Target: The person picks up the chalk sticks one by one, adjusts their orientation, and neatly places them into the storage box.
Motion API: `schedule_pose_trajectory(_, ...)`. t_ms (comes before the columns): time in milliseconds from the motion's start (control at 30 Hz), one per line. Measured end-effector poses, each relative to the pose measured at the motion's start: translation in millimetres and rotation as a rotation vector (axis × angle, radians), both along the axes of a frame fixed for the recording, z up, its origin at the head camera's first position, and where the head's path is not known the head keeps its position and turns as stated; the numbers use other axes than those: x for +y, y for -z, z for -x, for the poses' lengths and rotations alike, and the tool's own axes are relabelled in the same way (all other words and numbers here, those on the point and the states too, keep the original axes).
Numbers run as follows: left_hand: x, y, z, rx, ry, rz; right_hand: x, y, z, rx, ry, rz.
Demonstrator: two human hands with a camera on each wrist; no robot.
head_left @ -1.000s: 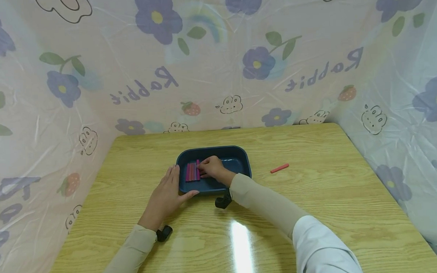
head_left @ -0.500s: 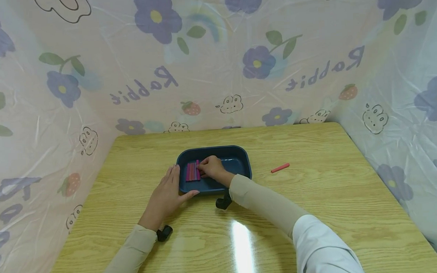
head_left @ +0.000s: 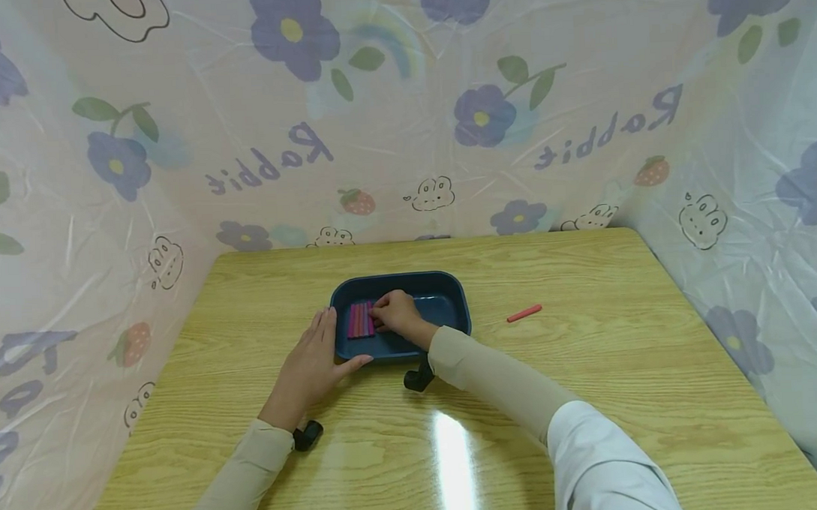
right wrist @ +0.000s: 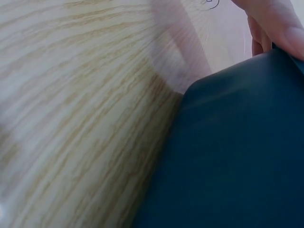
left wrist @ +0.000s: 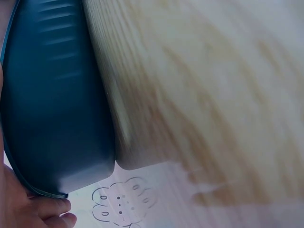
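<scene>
A dark blue tray [head_left: 444, 308] stands on the table. At its left end lies a row of several thin sticks [head_left: 359, 321], pink, red and purple, side by side. My right hand [head_left: 398, 313] is inside the tray, its curled fingertips pinching the magenta stick [head_left: 371, 330] at the row's right edge; the fingers partly cover it. Against the tray's left wall rest the straight fingers of my left hand [head_left: 309, 367], the thumb stretched along the front rim. Both wrist views show mostly the tray's outer wall [left wrist: 57, 109], with part of a hand at the edge.
One loose red stick [head_left: 524, 313] lies on the wood-grain table [head_left: 588, 369], right of the tray. A printed curtain [head_left: 391, 135] encloses the back and sides. Dark wrist cameras [head_left: 418, 378] hang under both wrists.
The magenta stick under my right fingers has slid slightly toward me, so its far end now sits nearly level with the row. My left hand and the tray have stayed in place.
</scene>
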State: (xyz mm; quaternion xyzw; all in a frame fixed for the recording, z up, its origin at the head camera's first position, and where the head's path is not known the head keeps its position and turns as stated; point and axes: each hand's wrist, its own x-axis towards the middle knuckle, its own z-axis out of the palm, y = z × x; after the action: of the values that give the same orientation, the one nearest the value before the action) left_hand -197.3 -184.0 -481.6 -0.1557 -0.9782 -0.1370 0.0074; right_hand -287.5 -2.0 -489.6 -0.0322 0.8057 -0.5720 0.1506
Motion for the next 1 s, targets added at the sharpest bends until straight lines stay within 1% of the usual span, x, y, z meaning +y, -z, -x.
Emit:
schedule_pose_trajectory(233,0.1,0.5,0.7,0.010,0.001,-0.002,0.3,-0.4,-0.3,0.025,-0.010,-0.023)
schedule_pose_trajectory(533,-0.5,1.5,1.1,0.029,0.011,-0.011,-0.5,-0.6,-0.4,0.007,-0.009,-0.016)
schedule_pose_trajectory(1000,-0.1,2.0,1.6,0.005,-0.001,-0.005,0.0,-0.2,-0.4,0.019,-0.012,-0.023)
